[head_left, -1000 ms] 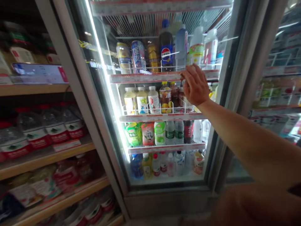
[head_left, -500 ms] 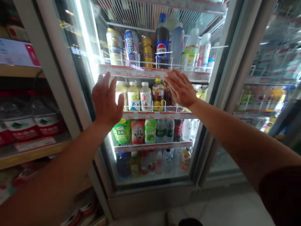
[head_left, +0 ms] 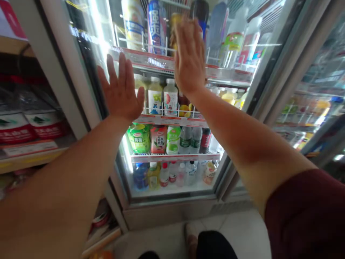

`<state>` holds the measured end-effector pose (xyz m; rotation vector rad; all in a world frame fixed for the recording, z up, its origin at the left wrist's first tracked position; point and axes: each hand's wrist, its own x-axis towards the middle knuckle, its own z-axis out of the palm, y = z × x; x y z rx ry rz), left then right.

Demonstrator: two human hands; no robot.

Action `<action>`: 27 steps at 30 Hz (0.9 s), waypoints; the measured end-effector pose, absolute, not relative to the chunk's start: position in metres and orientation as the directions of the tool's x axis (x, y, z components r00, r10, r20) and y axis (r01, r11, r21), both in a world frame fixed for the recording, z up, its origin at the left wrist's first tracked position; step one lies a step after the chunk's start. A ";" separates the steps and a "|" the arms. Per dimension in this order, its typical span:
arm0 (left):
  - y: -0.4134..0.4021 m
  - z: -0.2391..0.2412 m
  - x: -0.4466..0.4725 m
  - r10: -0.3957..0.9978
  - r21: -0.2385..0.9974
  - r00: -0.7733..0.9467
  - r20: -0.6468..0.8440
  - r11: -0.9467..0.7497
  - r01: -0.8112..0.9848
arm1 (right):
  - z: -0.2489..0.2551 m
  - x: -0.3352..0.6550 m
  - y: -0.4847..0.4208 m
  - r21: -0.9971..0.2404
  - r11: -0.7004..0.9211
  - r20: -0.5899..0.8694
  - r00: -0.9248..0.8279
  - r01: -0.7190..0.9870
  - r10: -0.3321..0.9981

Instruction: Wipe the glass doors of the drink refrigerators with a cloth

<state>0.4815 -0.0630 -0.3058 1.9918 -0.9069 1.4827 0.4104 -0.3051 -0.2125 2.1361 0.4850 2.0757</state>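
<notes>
Before me stands a glass-door drinks fridge with lit wire shelves (head_left: 172, 121). My left hand (head_left: 122, 86) is raised with spread fingers near the fridge's left frame, palm toward the glass; it holds nothing. Higher and to the right, my right hand (head_left: 190, 55) is stretched out flat, fingers close together, in front of a gold can (head_left: 175, 21) and a dark bottle with a blue label (head_left: 199, 10). Whether either hand touches the glass I cannot tell. Between the hands show a white-labelled fruit drink bottle (head_left: 170, 97) and another with green fruit (head_left: 155, 95).
Lower shelves hold a green drink carton (head_left: 138, 138), a red one (head_left: 158, 139) and several bottles. At left, an open rack (head_left: 32, 153) carries red-labelled water bottles (head_left: 43, 124). Another glass-fronted fridge (head_left: 304, 108) stands at right. Below lies a tiled floor (head_left: 248, 226).
My right hand has moved up and left, its fingers now pointing upward. The left hand has risen slightly. The camera view has shifted, showing more floor and my legs.
</notes>
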 end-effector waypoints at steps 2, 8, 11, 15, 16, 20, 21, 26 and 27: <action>-0.062 -0.305 0.482 -0.224 -0.001 0.203 0.953 -0.673 -0.740 | -0.218 0.410 -0.302 0.542 -0.814 0.813 0.115 0.208 0.570; -0.066 -0.303 0.472 -0.179 0.085 0.248 0.952 -0.624 -0.777 | -0.235 0.409 -0.312 0.265 -0.944 0.961 0.027 0.197 0.275; -0.068 -0.303 0.466 -0.166 0.083 0.222 0.961 -0.593 -0.801 | -0.248 0.410 -0.322 0.446 -0.844 0.840 0.185 0.298 0.510; -0.069 -0.302 0.462 -0.158 0.101 0.249 0.956 -0.617 -0.781 | -0.253 0.404 -0.336 0.457 -0.841 0.819 0.230 0.291 0.525; -0.069 -0.302 0.461 -0.156 0.109 0.260 0.953 -0.626 -0.772 | -0.253 0.402 -0.340 0.355 -0.904 0.901 0.172 0.240 0.399; -0.069 -0.302 0.456 -0.177 0.094 0.258 0.950 -0.626 -0.774 | -0.259 0.395 -0.350 0.427 -0.862 0.846 0.217 0.271 0.487; -0.069 -0.302 0.455 -0.181 0.089 0.253 0.950 -0.619 -0.780 | -0.261 0.395 -0.353 0.531 -0.780 0.732 0.285 0.333 0.619; -0.068 -0.302 0.463 -0.169 0.092 0.272 0.947 -0.670 -0.737 | -0.271 0.400 -0.363 0.378 -0.861 0.855 0.230 0.339 0.466; -0.067 -0.302 0.467 -0.173 0.087 0.272 0.947 -0.674 -0.733 | -0.273 0.402 -0.363 0.295 -0.894 0.913 0.175 0.339 0.368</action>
